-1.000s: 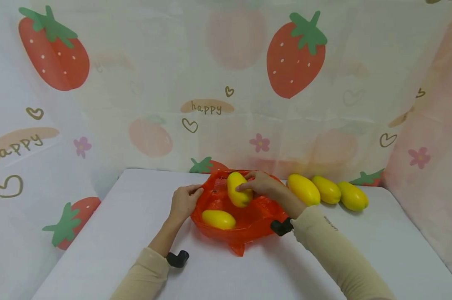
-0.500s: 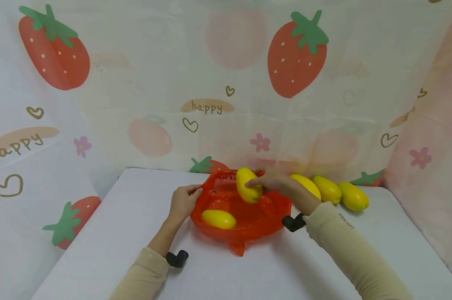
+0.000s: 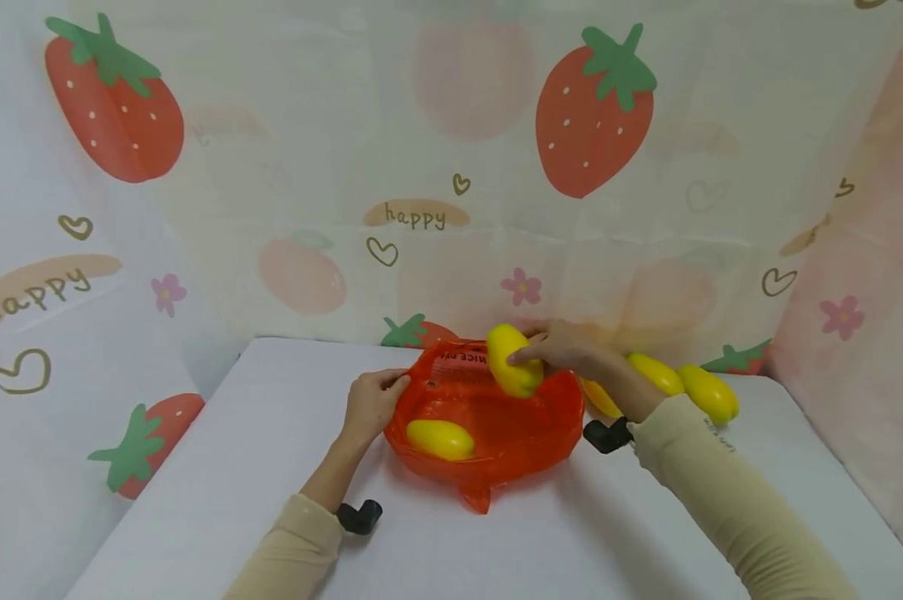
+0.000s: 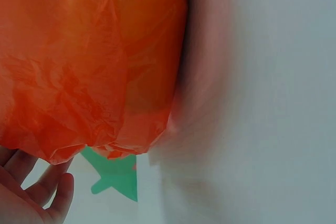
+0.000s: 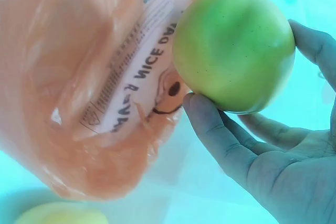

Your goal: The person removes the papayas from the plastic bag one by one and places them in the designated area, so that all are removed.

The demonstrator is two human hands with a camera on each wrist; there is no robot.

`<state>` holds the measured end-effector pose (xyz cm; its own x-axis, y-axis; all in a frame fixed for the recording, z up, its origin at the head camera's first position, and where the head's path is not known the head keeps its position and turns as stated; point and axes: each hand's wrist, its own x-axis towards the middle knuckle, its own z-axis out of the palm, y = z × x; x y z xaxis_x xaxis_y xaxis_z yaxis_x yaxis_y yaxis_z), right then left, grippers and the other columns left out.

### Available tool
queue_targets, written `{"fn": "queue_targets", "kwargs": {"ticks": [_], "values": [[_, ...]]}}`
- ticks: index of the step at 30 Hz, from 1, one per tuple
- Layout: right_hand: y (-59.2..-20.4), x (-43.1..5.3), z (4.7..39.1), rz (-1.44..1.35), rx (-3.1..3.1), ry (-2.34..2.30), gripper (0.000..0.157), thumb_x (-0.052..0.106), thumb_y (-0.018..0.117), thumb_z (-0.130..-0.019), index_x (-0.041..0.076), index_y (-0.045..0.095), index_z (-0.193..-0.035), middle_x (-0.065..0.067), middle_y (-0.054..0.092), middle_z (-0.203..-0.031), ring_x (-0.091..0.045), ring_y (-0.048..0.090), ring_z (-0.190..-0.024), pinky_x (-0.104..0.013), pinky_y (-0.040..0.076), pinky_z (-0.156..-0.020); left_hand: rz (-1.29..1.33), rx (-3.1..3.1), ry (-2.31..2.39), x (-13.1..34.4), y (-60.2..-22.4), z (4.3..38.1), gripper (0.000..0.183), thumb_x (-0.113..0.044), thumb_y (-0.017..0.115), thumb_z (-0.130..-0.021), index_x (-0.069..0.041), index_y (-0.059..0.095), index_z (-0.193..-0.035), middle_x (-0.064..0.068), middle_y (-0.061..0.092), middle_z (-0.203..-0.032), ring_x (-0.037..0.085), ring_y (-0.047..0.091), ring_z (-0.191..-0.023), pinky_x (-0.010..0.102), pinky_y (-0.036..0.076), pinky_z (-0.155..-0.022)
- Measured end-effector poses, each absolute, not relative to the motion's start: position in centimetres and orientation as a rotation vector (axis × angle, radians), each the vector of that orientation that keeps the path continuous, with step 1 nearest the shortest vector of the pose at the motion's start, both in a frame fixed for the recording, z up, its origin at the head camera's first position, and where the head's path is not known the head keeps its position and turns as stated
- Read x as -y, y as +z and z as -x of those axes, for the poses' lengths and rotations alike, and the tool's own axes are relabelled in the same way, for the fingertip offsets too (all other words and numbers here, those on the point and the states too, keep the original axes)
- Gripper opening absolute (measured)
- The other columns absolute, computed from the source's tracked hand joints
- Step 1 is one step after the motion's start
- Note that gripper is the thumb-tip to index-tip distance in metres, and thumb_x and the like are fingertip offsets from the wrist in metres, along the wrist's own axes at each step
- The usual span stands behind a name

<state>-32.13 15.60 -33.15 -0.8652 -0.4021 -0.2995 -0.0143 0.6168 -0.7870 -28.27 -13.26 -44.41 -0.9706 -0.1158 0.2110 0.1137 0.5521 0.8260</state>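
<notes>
A red plastic bag [image 3: 489, 471] stands with its mouth spread wide in the middle of the table. At its left rim my left hand [image 3: 372, 407] pinches the edge, and the left wrist view has those fingers [image 4: 50, 182] at the bag's crumpled rim. One yellow mango [image 3: 440, 439] lies inside the bag at the front left. Over the back right of the opening, my right hand [image 3: 567, 346] grips another mango [image 3: 514, 362], held tilted. From the right wrist, that mango's greenish end [image 5: 233, 48] faces the camera, between thumb and fingers.
To the right of the bag lie two mangoes [image 3: 709, 393] side by side, and a third mango [image 3: 603, 400] is mostly hidden behind my right forearm. The white table [image 3: 271, 433] backs onto a strawberry-print cloth [image 3: 451, 283].
My right hand has moved up and to the right with its mango, from inside the bag's mouth to near its back right rim. My left hand has hardly moved.
</notes>
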Motion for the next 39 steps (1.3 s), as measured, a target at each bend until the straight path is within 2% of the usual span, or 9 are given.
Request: {"fn": "queue_targets", "kwargs": {"ticks": [5,9,23,31,39], "values": [[-32.4,-16.1,32.2,0.372,-2.405,-1.157,0.063,0.028,0.071,-0.088,-0.002,0.046,-0.137,-0.018,0.058,-0.122,-0.024,0.064,-0.098,-0.037,0.058,-0.09,-0.007,2.556,-1.364,13.2,-44.2,28.1,0.028,-0.02,0.061,-0.096,-0.003,0.071,-0.117,0.015,0.073,-0.112,0.029,0.068,-0.1,0.041,0.058,-0.088],[-31.7,-16.7,32.1,0.366,-2.441,-1.125,0.068,0.028,0.072,-0.087,-0.004,0.043,-0.139,-0.02,0.055,-0.125,-0.026,0.063,-0.101,-0.039,0.057,-0.093,-0.013,2.561,-1.369,13.3,-44.1,28.1,0.029,-0.021,0.06,-0.097,-0.003,0.07,-0.118,0.016,0.072,-0.112,0.029,0.068,-0.1,0.041,0.058,-0.088],[-30.5,-18.7,31.8,0.334,-2.486,-1.07,0.072,0.036,0.073,-0.086,0.005,0.041,-0.142,-0.02,0.051,-0.136,-0.031,0.062,-0.112,-0.042,0.051,-0.101,-0.005,2.561,-1.389,13.2,-44.2,28.0,0.029,-0.02,0.06,-0.097,-0.004,0.07,-0.119,0.015,0.072,-0.114,0.029,0.068,-0.102,0.04,0.058,-0.089],[-29.9,-19.8,31.3,0.342,-2.497,-1.049,0.076,0.037,0.072,-0.086,0.004,0.037,-0.145,-0.023,0.046,-0.142,-0.035,0.059,-0.118,-0.045,0.049,-0.103,-0.011,2.561,-1.392,13.3,-44.2,28.0,0.029,-0.02,0.06,-0.097,-0.004,0.07,-0.118,0.015,0.072,-0.114,0.029,0.068,-0.101,0.041,0.058,-0.089],[-29.7,-21.1,30.9,0.336,-2.5,-1.05,0.077,0.038,0.072,-0.086,0.004,0.036,-0.145,-0.024,0.046,-0.142,-0.036,0.06,-0.117,-0.046,0.049,-0.103,-0.02,2.564,-1.4,13.3,-44.1,27.9,0.029,-0.02,0.06,-0.097,-0.003,0.07,-0.119,0.015,0.072,-0.114,0.029,0.068,-0.103,0.041,0.058,-0.09]]}}
